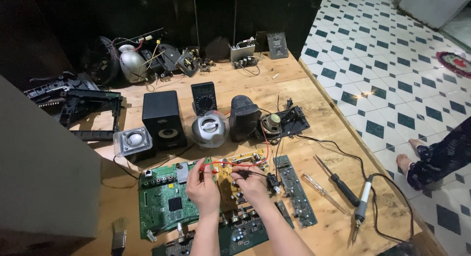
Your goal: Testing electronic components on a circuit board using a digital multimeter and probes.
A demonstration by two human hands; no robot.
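My left hand [202, 187] pinches a red probe tip against the yellow circuit board [226, 185]. My right hand [251, 183] holds a black probe tip on the same board. Red and black leads [255, 164] loop from the hands back toward the black multimeter [203, 97] standing behind. A large green circuit board [162, 199] lies just left of the yellow one, and a narrow dark green board [296, 190] lies to the right.
Small speakers: a clear cube [133, 142], a black box [163, 118], a silver round one [210, 129], a dark one [244, 117]. Screwdrivers [338, 182] and a soldering iron [362, 207] lie right. A brush [118, 239] sits front left. Another person's feet [409, 155] rest on the tiled floor.
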